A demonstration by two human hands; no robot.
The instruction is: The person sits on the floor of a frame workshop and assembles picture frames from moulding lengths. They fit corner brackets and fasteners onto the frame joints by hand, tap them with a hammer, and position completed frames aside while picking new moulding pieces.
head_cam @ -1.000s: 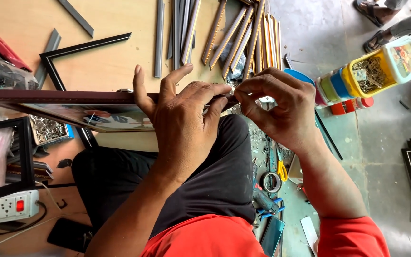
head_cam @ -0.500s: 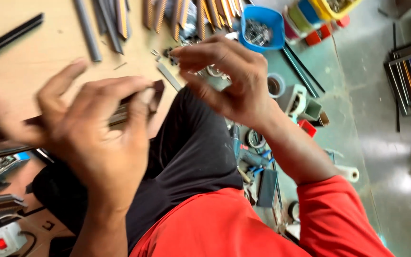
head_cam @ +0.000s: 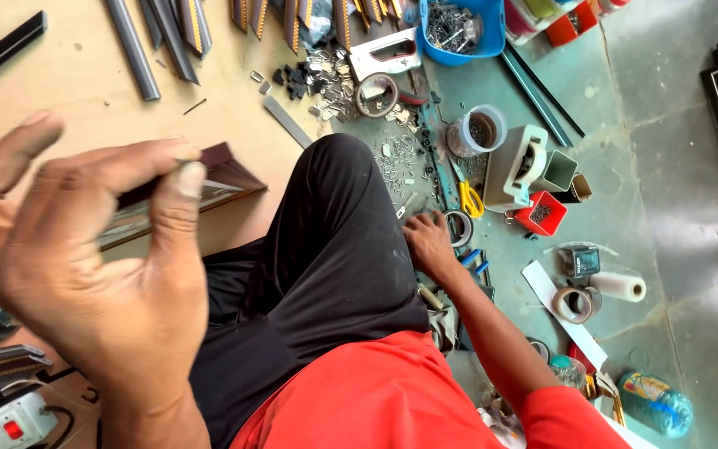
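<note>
The dark framed picture (head_cam: 201,187) was held at its corner on the board by the closed left hand (head_cam: 85,266); the right hand (head_cam: 430,245) — fingers spread, holding nothing — reached among floor tools, fastening apparently unfinished.

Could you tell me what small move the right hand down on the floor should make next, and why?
Probably close its fingers on one small piece. The right hand rests on the floor among scattered metal bits, beside the tape roll, seemingly holding nothing, while the left hand grips the dark frame.
</note>
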